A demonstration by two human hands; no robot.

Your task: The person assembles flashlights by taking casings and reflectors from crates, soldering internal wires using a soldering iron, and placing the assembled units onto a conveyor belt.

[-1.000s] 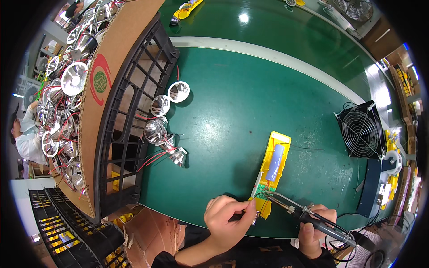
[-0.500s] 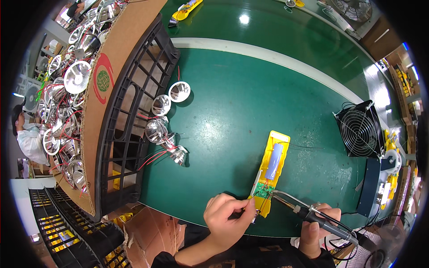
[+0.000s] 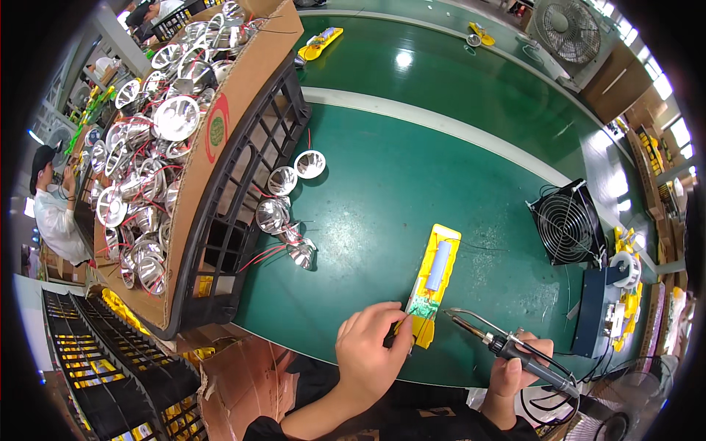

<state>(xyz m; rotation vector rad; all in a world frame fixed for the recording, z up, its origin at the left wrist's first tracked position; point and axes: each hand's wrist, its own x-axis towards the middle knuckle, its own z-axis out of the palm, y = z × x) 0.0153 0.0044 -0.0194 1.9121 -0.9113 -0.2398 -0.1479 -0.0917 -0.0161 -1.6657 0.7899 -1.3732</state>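
A long yellow plastic housing [image 3: 423, 332] lies on the green bench in front of me. In it are a lilac cylindrical battery [image 3: 439, 266] and, nearer me, a small green circuit board [image 3: 423, 306] with thin wires. My left hand [image 3: 371, 356] is at the housing's left edge beside the board, thumb and fingers drawn together; whatever they pinch is hidden. My right hand [image 3: 521, 367] grips a soldering iron [image 3: 507, 348] with a thin curved metal tube along it. The iron's tip points at the board from the right, a little apart from it.
Several silver reflector cups [image 3: 282, 181] with red wires lie at the left, beside a black crate [image 3: 254, 165] and a cardboard box [image 3: 287, 33] heaped with more cups. A black fan [image 3: 566, 224] and a dark blue soldering unit [image 3: 594, 312] stand at right. Another person [image 3: 59, 213] sits far left.
The soldering iron's tip has come off the circuit board and drawn back to the right. My left hand stays by the housing's edge. The whole view has shifted.
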